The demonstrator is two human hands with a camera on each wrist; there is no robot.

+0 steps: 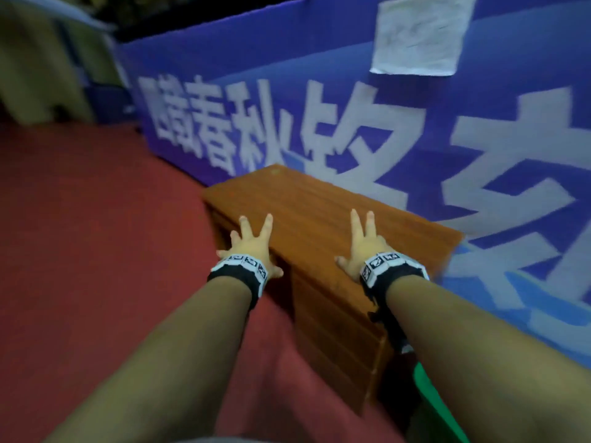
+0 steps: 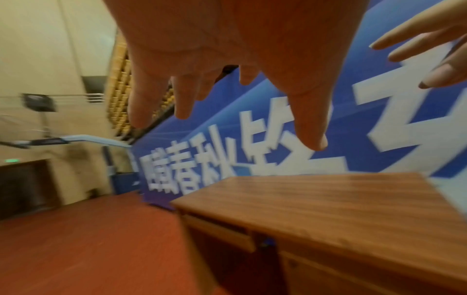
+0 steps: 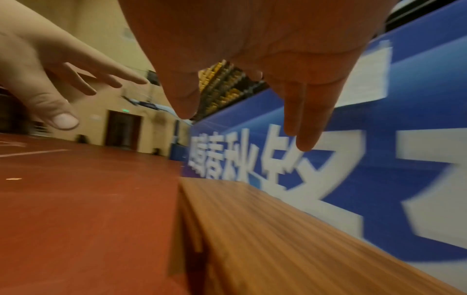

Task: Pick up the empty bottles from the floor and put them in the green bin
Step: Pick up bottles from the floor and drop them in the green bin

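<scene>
Above wood-grain desk [image 1: 335,225] | left hand [image 1: 252,247], right hand [image 1: 364,247]: grip empty, fingers splayed | red floor [image 1: 96,219]

Both hands spread above a wooden bench

The left hand [image 1: 252,247] and right hand [image 1: 364,247], fingers splayed and holding nothing, hover over the bench [image 1: 319,212]; a blue banner [image 1: 415,129] with white characters stands beyond them, red floor [image 1: 96,219] lies to their left, and something green [image 1: 428,398] shows below the right forearm.

The blue banner [image 1: 383,129] carries large white Chinese characters, among them a readable 春秋.
</scene>
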